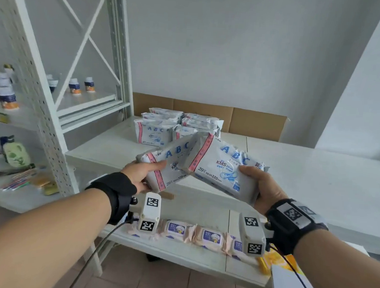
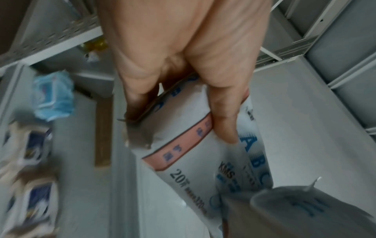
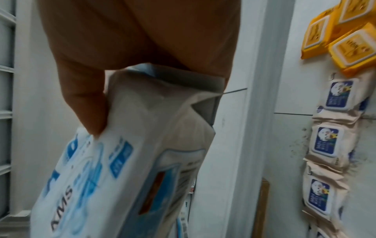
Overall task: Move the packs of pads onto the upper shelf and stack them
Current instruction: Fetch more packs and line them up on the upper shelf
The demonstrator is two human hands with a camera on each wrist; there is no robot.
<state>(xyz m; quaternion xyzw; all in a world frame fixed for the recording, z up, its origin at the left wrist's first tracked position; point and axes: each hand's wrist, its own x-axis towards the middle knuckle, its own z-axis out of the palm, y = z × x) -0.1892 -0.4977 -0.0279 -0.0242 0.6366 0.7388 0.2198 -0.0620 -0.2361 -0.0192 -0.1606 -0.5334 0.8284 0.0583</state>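
Each hand holds one white "ABC" pack of pads in the air above the upper shelf (image 1: pixel 316 171). My left hand (image 1: pixel 141 176) grips the left pack (image 1: pixel 167 164) by its pink-striped end, thumb on top; the same pack (image 2: pixel 193 161) fills the left wrist view under my left hand (image 2: pixel 183 72). My right hand (image 1: pixel 262 188) grips the right pack (image 1: pixel 223 168) at its right end; its corner overlaps the left pack. In the right wrist view my right hand (image 3: pixel 132 56) holds that pack (image 3: pixel 126 161). Several more packs (image 1: pixel 176 127) are stacked at the back of the shelf.
A lower shelf (image 1: pixel 178 252) below my wrists carries a row of beige wipe packs (image 1: pixel 210 236) and yellow packs (image 3: pixel 346 37). A white rack (image 1: pixel 42 112) on the left holds small bottles (image 1: pixel 75 85) and sundries. Flat cardboard (image 1: pixel 241 120) leans against the back wall.
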